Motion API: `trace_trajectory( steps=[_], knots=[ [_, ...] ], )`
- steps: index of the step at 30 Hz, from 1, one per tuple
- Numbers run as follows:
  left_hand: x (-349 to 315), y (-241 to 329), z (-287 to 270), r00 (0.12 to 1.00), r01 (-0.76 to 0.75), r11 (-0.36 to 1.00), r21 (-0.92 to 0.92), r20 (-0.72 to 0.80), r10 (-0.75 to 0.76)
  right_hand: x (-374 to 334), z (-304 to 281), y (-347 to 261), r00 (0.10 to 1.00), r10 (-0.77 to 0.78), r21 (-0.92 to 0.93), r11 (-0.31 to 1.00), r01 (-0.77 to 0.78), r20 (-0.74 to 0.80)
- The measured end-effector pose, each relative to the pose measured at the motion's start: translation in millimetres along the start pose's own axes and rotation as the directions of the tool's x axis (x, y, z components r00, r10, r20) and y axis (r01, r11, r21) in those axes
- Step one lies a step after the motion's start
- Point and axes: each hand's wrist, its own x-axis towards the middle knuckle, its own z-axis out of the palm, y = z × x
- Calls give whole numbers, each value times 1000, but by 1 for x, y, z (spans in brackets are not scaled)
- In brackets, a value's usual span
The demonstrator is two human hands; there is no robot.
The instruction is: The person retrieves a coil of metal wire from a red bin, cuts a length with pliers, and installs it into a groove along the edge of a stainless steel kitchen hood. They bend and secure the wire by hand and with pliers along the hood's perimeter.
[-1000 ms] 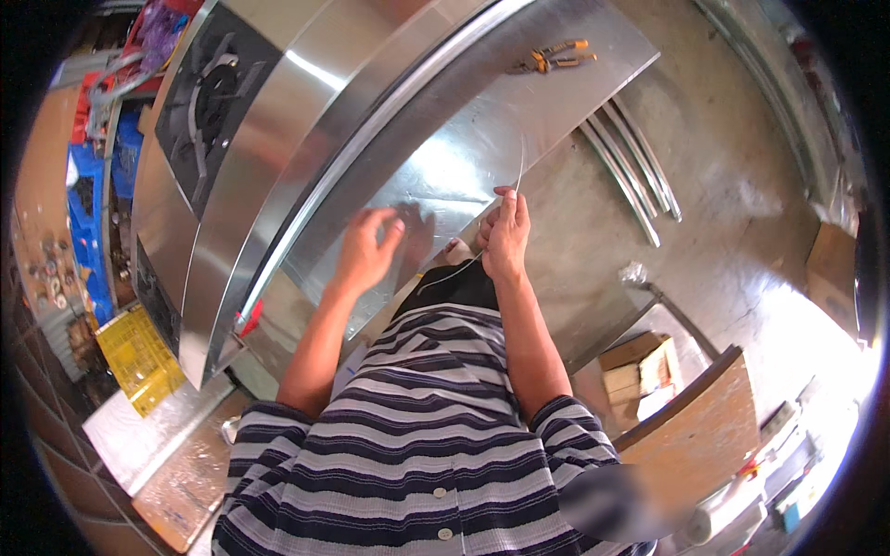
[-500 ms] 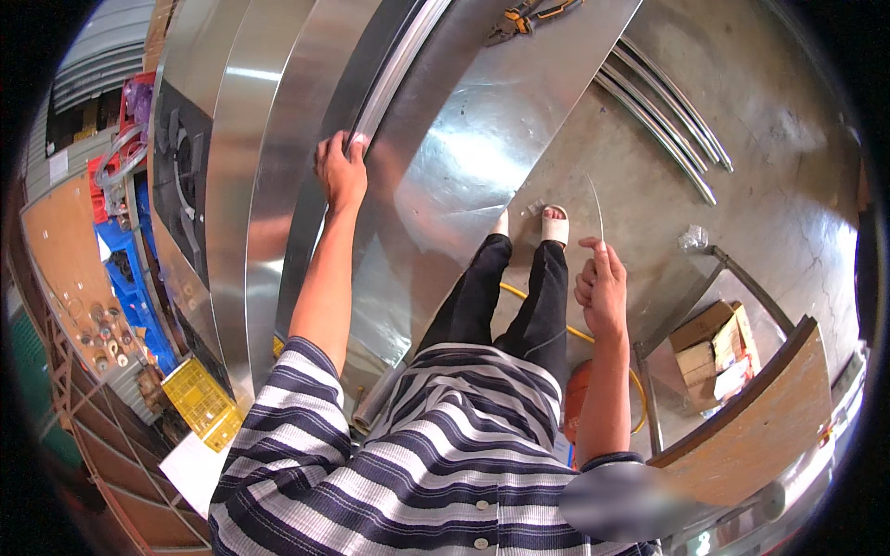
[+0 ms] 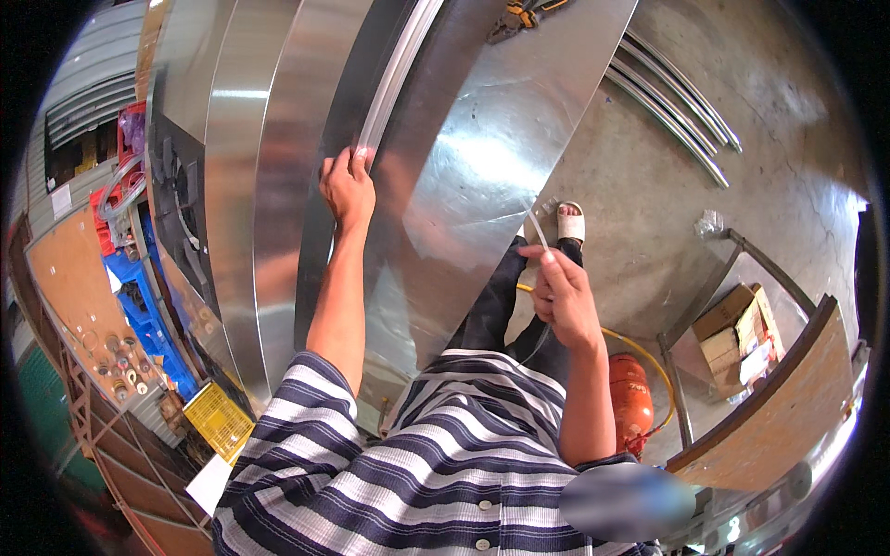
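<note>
Right hand [image 3: 564, 295] pinching strip [image 3: 538, 230]; left hand [image 3: 349, 192] at rail [image 3: 397, 79] end, grip unclear. Risk: strip's loose tip could snag on panel [image 3: 473, 148] edge.

Navy-striped shirt [image 3: 445, 435], black trousers [image 3: 491, 310], white sandal [image 3: 571, 225]

Pliers [image 3: 509, 23] on metal worktop [image 3: 496, 120]

1 thin pale strip [image 3: 538, 230], slanting; 1 silvery rail [image 3: 395, 82] leftward.
</note>
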Motion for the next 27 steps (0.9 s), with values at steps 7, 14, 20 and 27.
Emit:
trace_trajectory(
  steps=[7, 14, 20, 27],
  knots=[
    [-7, 18, 0, 991, 99, 991, -89, -82, -106, 55, 59, -8, 991, 23, -209, 978, 5, 131],
    [-9, 5, 4, 983, -73, 988, -139, -175, 48, 102, 87, 13, 949, -294, -436, 843, 315, 115],
    [-14, 10, 10, 984, 47, 991, -123, -167, -67, 137, 103, 27, 895, -444, -721, 603, 341, 51],
    [-15, 24, 6, 976, 150, 966, -210, -125, -179, 154, 148, 36, 908, -418, -626, 712, 319, -13]
  ],
)
